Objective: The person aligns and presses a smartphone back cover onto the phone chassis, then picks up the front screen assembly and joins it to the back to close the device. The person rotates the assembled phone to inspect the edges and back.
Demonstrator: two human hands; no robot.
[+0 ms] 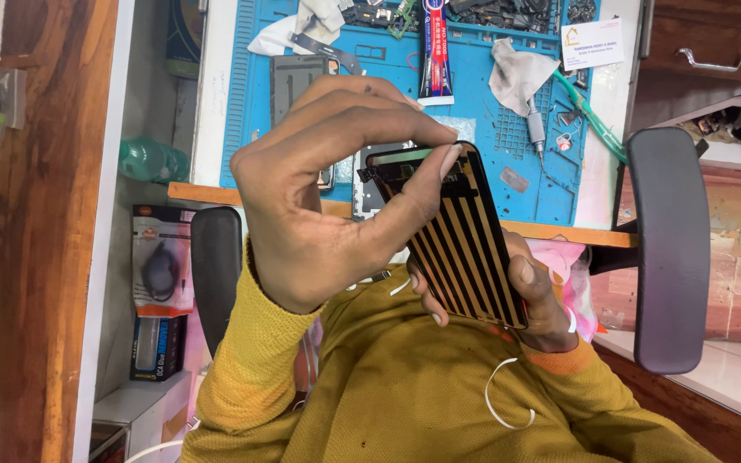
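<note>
**Phone panel held in both hands, fingers on its far edge**

My left hand (319, 197) is raised in front of me, curled into a loose arch. The thumb and forefinger are drawn together and pinch the far-left corner of the panel (465, 249), at the small dark connector part there. The thumb tip presses flat on the panel's face; the forefinger comes over the top edge. The other fingers are bent and stacked behind the forefinger, touching nothing I can make out.

My right hand (525, 300) is under the panel and mostly hidden by it. It grips the near end: the thumb lies along the right edge, and fingertips show at the left edge below my left thumb. The grip is closed on the panel.

The panel is a flat dark rectangle with copper-coloured stripes running lengthwise. It is tilted, near end to the right and towards my chest, held above my lap and clear of the bench.

Beyond it, on the far side, lies a blue work mat (473, 86) with a glue tube (435, 51), a grey cloth (516, 73) and small parts. A green bottle (152, 160) lies to the left. Black chair armrests stand on either side of me.
</note>
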